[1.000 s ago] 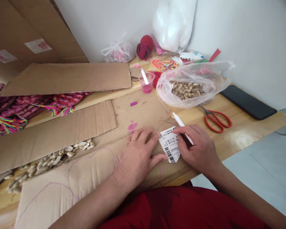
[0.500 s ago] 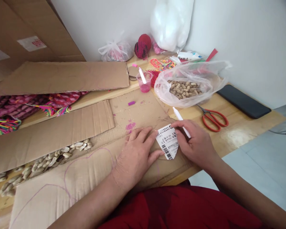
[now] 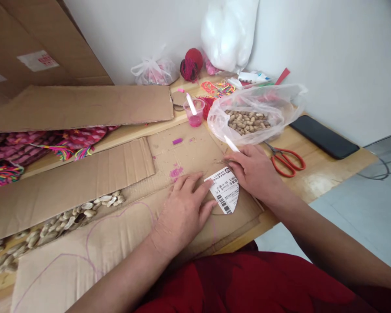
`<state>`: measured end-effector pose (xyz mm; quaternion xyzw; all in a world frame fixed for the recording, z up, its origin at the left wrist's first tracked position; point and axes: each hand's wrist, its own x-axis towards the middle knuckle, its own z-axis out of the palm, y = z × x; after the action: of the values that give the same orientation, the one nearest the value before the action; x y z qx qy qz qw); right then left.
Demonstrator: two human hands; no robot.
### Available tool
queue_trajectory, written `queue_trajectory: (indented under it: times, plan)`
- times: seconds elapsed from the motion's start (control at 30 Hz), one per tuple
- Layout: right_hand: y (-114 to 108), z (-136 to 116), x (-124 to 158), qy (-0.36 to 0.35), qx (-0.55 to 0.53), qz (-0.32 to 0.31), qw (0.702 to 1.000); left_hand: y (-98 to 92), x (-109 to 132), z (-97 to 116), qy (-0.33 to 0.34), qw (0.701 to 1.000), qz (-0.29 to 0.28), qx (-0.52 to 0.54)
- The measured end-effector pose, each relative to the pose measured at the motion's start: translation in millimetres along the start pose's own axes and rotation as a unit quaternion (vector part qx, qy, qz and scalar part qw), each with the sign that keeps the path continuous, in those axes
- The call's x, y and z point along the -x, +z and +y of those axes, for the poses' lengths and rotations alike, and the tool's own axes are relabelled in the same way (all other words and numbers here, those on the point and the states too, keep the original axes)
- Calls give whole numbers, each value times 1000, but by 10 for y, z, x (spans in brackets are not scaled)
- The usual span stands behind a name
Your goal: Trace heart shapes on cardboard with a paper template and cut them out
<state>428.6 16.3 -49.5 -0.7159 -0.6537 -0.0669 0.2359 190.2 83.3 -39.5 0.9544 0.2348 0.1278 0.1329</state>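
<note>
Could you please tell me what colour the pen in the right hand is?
The pen is white where visible, best seen in the head view.

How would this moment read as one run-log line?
left hand: spread on cardboard, at edge of label | right hand: gripping pen, beside label | scissors: lying unheld

The white label (image 3: 224, 192) bears a barcode, Chinese characters and what looks like "50cm" and "50-4", while red print on the pale sticker (image 3: 32, 61) on the upright cardboard (image 3: 72, 43) is illegible.
</note>
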Motion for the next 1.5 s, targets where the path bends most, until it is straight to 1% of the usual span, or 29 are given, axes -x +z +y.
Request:
queue_trajectory:
  times: [0.07,0.2,0.27,0.43,0.53,0.67,0.77,0.87,1.0,1.07,1.17,1.23,1.3,1.4,1.5]
  plan:
    - [-16,0,-16,-9,27,-15,999,-17,10,5,1,1000,-2,6]
    - [-72,7,-109,-38,82,-68,994,-41,32,28,1,1000,-9,-2]
    - [-101,23,-166,-49,79,-90,992,-48,42,40,4,1000,-12,-12]
    - [-129,45,-306,-52,32,-126,990,-56,53,54,9,1000,-11,-27]
    - [-120,29,-364,-59,51,-130,988,-55,53,56,9,999,-11,-29]
    - [-110,60,-363,-46,91,-103,989,-52,63,52,10,999,-11,-32]
    - [-100,123,-319,-58,42,-83,994,-54,67,50,11,999,-17,-38]
    - [-72,161,-281,-67,-12,-83,994,-58,57,53,12,999,-24,-36]
    - [-22,159,-270,-40,-40,-81,995,-54,33,63,10,999,-16,-26]
    - [-15,155,-263,-30,-57,-61,996,-47,26,68,6,1000,-8,-25]
    - [-50,139,-209,-25,-75,-2,997,-38,23,76,2,1000,-2,-26]
    - [-90,104,-124,-20,-78,43,996,-36,19,82,-2,1000,-3,-25]
    - [-124,38,4,-14,-85,73,994,-39,12,88,-4,1000,-4,-23]
    - [-144,-106,240,-15,-112,95,989,-45,-2,95,0,1000,-1,-20]
    - [-139,-244,454,-37,-125,103,986,-42,-12,91,-2,1000,1,-18]
